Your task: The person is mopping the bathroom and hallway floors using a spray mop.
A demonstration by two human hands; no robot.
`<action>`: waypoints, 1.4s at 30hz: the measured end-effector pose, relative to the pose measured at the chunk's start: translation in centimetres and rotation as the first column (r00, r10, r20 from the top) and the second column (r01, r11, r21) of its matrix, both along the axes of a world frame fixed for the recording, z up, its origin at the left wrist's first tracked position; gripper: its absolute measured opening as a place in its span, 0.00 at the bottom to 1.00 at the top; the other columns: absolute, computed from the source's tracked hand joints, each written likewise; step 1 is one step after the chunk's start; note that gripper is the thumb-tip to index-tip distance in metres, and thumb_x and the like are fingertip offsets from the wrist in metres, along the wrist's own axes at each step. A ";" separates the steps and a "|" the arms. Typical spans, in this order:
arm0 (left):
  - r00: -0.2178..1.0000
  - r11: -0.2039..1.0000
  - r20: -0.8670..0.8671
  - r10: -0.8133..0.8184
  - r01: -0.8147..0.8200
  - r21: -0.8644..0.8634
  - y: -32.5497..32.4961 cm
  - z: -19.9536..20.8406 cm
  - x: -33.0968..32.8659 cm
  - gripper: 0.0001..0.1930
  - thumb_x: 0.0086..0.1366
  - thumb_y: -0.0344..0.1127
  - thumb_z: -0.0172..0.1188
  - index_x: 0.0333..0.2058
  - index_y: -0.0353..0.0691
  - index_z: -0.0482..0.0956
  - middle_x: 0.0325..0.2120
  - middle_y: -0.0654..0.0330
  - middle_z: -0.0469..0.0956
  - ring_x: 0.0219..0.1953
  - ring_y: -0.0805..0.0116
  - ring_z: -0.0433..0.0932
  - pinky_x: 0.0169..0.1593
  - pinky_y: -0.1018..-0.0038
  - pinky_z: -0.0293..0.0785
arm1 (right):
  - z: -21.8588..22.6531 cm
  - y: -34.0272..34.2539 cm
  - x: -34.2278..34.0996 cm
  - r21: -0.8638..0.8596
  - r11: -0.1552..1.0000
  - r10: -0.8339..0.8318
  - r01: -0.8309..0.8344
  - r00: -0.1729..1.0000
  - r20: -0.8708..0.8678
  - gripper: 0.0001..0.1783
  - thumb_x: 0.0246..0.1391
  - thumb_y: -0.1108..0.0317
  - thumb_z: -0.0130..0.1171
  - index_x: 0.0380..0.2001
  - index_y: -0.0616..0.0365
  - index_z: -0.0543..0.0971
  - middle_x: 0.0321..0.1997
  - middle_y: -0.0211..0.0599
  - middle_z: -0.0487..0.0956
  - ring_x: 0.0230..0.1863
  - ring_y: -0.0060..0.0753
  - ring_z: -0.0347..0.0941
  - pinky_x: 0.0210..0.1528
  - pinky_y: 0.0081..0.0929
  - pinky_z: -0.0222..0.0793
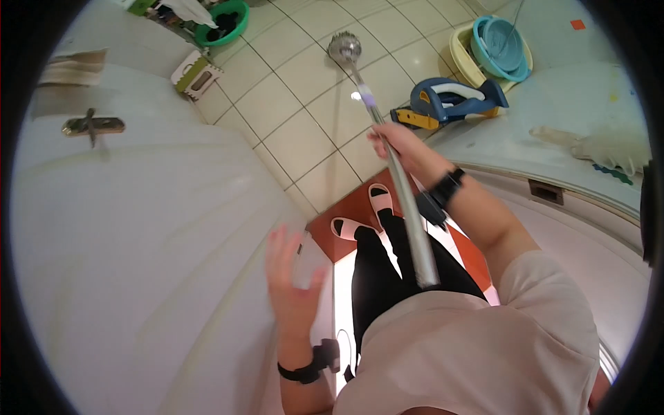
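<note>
My right hand (pixel 400 144) is wrapped round the middle of a long silver metal pole (pixel 409 214). At its far end, over the tiles, is a round, shiny metal head (pixel 344 48) with a jagged rim; its exact kind is unclear. The thick near end of the pole reaches back close to my waist. A lilac band circles the shaft just beyond my grip. My left hand (pixel 294 280) is raised in front of the white door with the fingers spread and nothing in them, slightly blurred.
A white door (pixel 173 242) with a metal handle (pixel 93 126) stands at left. Blue and cream basins (pixel 501 47) and a blue-yellow folded object (pixel 453 102) lie at right. A green basin (pixel 225 24) and a small stool (pixel 196 75) are far left. A red-brown threshold (pixel 321 225) crosses by my feet.
</note>
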State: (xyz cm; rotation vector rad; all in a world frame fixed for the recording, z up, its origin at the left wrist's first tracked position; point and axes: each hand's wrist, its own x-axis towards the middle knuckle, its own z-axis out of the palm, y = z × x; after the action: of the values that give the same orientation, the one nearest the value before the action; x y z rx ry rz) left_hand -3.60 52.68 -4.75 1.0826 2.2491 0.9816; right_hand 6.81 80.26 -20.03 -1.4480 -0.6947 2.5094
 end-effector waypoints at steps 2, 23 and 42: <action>0.982 0.981 -0.034 0.183 -0.185 -0.055 -3.3 1.5 -0.5 0.21 0.53 0.30 0.56 0.47 0.39 0.68 0.54 0.50 0.61 0.58 0.52 0.57 0.58 0.61 0.53 | 3.8 -2.7 3.4 -0.012 0.999 0.046 -0.046 0.999 0.024 0.11 0.52 0.71 0.47 0.39 0.53 0.61 0.19 0.30 0.66 0.12 0.19 0.62 0.11 0.15 0.59; 0.808 0.911 -0.585 0.075 -0.294 -0.290 -1.4 5.6 -11.4 0.18 0.55 0.36 0.57 0.46 0.44 0.70 0.56 0.49 0.56 0.59 0.49 0.51 0.59 0.60 0.50 | 2.1 -2.4 8.6 0.004 0.921 0.385 -0.390 0.911 0.147 0.39 0.50 0.73 0.49 0.62 0.49 0.43 0.20 0.35 0.69 0.12 0.23 0.63 0.10 0.21 0.61; 0.767 0.852 -0.530 0.362 -0.503 -0.147 0.2 8.3 -18.9 0.14 0.56 0.32 0.54 0.42 0.39 0.72 0.55 0.52 0.59 0.60 0.52 0.52 0.59 0.62 0.52 | 8.9 16.5 -3.0 0.253 0.623 0.613 -0.740 0.663 0.431 0.40 0.47 0.72 0.44 0.62 0.58 0.40 0.19 0.35 0.68 0.11 0.26 0.63 0.11 0.23 0.62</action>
State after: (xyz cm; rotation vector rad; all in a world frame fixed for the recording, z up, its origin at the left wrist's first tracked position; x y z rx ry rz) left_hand -22.49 52.85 3.59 0.7384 3.0460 0.5424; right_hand 3.80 96.75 -11.10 -1.6172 -2.0634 2.3325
